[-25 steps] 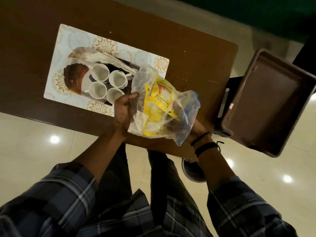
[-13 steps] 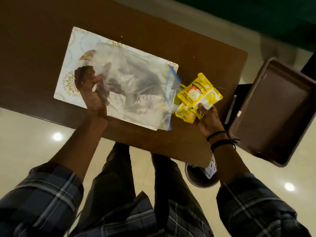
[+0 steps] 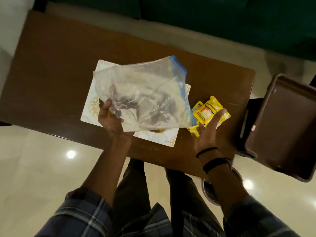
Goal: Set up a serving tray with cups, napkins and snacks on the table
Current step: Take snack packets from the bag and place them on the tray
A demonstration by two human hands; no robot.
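Note:
A white serving tray (image 3: pixel 93 103) with gold flower prints lies on the brown table (image 3: pixel 59 65). My left hand (image 3: pixel 111 121) grips an empty clear zip bag (image 3: pixel 145 93) with a blue seal and holds it over the tray, so the cups on the tray are hidden behind the plastic. Several yellow snack packets (image 3: pixel 207 106) lie on the table just right of the tray. My right hand (image 3: pixel 207 134) rests over them with its fingers spread and straight, not closed around them.
A large brown plastic bin (image 3: pixel 282 127) stands off the table's right end. A round metal container (image 3: pixel 212 192) sits on the pale tiled floor below my right wrist. The table's near edge runs just under my forearms.
The right hand set the yellow packets down beside the tray and spread its fingers. The left hand lifted and swung the emptied bag up over the tray. The camera view shifted left.

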